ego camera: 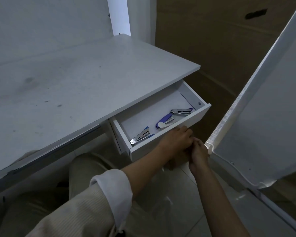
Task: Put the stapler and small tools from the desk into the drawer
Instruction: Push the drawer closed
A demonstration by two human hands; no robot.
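A: Our desk (79, 79) looks bare now, and all three tools lie in the open drawer (169, 134). So the step in hand, as we judge it, is pushing it shut.

B: Agreed. Our left hand (175, 140) lies curled over the drawer front's top edge, and our right hand (197, 153) is just beside it, touching it, fingers bent against the panel. We hold no tool; how tightly either hand is closed we cannot tell.

A: Then we should push square to the front, both hands level, so the drawer runs straight on its rails and does not twist. Slowly, too, or the tools may slide.

B: And keep fingertips off the top edge before it meets the desk.

A: How do the tools lie?

B: The blue stapler (140, 136) sits in the near left corner, long axis diagonal along the front wall. The purple-and-white tool (164, 123) lies mid-drawer, slanted the same way. The third stapler (181, 112) lies near the right wall, nearly level across the picture.
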